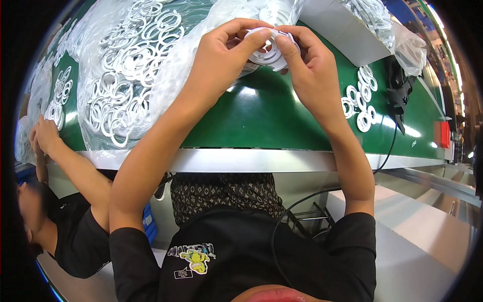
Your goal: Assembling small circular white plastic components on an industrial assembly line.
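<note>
Both of my hands hold a white round plastic ring part (273, 56) above the far side of the green table. My left hand (229, 45) grips its left side, thumb on top and fingers curled behind. On the right side my right hand (307, 53) pinches it the same way, its thumb pressed on the face. The part is tilted toward me and its opening shows between the thumbs. Whether it is one piece or two fitted together I cannot tell. Just beyond my hands lies clear plastic bagging (251, 12) with white parts under it.
Many loose white rings (133, 60) lie on clear plastic at the left. Several white ring parts (363, 95) rest at the right, below a white box (352, 32) full of parts. A black bag (399, 90), a cable (392, 146) and a red block (442, 134) are further right. A co-worker's hand (46, 133) is at the far left.
</note>
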Motion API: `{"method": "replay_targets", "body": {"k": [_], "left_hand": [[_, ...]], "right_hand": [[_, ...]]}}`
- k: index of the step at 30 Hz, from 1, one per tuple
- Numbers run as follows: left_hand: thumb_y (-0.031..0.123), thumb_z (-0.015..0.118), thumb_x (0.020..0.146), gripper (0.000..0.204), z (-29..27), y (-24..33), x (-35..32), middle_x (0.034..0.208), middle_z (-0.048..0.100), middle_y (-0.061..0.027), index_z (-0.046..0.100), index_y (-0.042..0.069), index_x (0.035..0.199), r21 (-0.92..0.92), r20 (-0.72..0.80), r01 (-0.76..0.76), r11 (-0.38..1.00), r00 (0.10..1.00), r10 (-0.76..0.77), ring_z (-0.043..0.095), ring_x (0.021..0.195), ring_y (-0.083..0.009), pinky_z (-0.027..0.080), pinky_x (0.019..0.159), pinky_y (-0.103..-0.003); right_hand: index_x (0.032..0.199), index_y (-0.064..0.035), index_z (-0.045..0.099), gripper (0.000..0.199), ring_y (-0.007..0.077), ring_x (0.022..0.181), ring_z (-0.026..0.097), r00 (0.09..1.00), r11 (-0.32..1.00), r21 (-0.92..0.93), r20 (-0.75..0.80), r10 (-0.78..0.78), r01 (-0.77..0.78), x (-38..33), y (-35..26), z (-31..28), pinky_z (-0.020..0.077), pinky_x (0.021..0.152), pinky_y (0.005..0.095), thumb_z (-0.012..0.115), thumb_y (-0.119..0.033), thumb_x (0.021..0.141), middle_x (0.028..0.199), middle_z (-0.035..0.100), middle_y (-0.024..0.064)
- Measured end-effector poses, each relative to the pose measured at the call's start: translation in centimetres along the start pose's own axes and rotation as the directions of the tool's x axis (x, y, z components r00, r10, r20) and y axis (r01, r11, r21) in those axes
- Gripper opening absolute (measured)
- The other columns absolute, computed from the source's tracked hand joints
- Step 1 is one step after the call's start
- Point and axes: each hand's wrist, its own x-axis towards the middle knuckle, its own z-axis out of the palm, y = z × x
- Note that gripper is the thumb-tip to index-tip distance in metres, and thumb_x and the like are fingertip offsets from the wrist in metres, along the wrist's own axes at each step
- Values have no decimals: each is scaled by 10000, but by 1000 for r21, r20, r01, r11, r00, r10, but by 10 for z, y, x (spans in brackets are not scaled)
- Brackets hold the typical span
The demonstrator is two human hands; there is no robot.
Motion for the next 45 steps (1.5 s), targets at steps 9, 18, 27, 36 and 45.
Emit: {"method": "replay_targets", "body": {"k": [9, 18, 27, 36, 45], "left_hand": [[210, 667, 850, 315, 3, -3, 1, 933, 644, -105, 556, -17, 1038, -249, -4, 99, 963, 995, -103, 621, 841, -126, 500, 712, -229], [202, 645, 840, 250, -2, -2, -5, 752, 618, -86, 582, -31, 907, 0, -20, -34, 999, 999, 34, 563, 690, -111, 457, 620, -260], [197, 625, 853, 244, 3, -6, -11, 764, 619, -103, 567, -33, 907, 34, -90, -80, 996, 993, 83, 573, 707, -134, 462, 638, -277], [224, 648, 845, 276, 6, -13, 3, 869, 639, -102, 623, -10, 989, 138, -100, -116, 984, 986, 130, 592, 825, -154, 476, 747, -270], [-164, 430, 658, 244, -1, 34, -12, 869, 626, -95, 599, 10, 686, 315, 22, -673, 669, 710, 703, 586, 928, -246, 459, 809, -317]], "right_hand": [[1034, 25, 603, 204, 48, 670, 536, 995, 981, 170, -26, 97, -91, 0, 0, -8, 415, 590, 185, 606, -122, 894, 800, 607, 9], [996, 21, 590, 174, 89, 707, 618, 999, 978, -207, 35, 40, -32, -4, -15, -4, 458, 622, 211, 594, -124, 900, 781, 644, 56], [979, 23, 579, 176, 77, 670, 570, 999, 955, -294, 24, -40, 45, -7, -15, 2, 436, 611, 218, 577, -138, 910, 769, 608, 40], [995, 5, 602, 195, 51, 591, 495, 969, 976, 105, 180, 170, -191, 2, -3, -12, 369, 531, 185, 597, -169, 910, 704, 566, -1], [859, -11, 612, 238, 134, 575, 607, 925, 892, 306, 289, 245, -332, 24, 2, -50, 458, 534, 229, 617, -248, 880, 747, 657, 91]]}}
